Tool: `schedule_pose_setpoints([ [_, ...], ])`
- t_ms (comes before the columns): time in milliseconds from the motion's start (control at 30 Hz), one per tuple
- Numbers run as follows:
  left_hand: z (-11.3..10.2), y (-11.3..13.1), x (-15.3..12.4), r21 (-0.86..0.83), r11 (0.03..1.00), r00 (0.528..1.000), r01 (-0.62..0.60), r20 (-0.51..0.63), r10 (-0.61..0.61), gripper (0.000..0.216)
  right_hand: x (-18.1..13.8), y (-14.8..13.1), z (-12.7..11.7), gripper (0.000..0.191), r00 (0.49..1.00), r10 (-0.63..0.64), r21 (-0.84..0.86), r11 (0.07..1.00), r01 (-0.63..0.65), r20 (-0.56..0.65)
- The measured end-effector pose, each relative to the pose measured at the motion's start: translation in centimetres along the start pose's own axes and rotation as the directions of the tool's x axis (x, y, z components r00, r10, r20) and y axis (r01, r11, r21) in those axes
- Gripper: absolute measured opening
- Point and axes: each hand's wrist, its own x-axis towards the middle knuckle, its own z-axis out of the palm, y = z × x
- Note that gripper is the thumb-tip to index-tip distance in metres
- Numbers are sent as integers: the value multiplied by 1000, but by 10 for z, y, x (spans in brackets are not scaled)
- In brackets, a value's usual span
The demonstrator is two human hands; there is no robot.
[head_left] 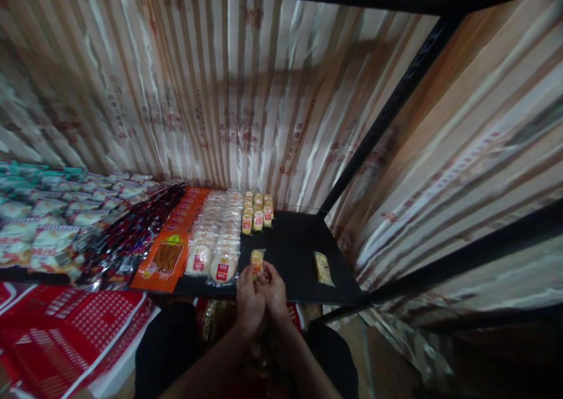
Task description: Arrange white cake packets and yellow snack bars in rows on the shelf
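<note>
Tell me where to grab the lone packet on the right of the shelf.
Pinch the lone packet by its near short end, coming from the shelf front. It lies flat, lengthwise away from you, bare shelf around, so that end is likely closest and unblocked. The right hand is nearer, but it and the left hand hold a small packet.

Single head-worn camera, facing forward and down, close above black shelf
</note>
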Motion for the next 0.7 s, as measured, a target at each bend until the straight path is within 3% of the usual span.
schedule_pose_setpoints([
  [167,7,-3,11,-101,994,999,36,-34,-39,48,16,2,8,33,999,-12,-67,998,9,-46],
  [333,15,-1,22,-200,979,999,45,18,-42,50,41,1,19,33,999,-51,-94,994,50,-9],
  [700,20,5,53,-214,977,1000,23,-15,-26,50,82,1,38,35,996,-93,-131,987,91,-9],
])
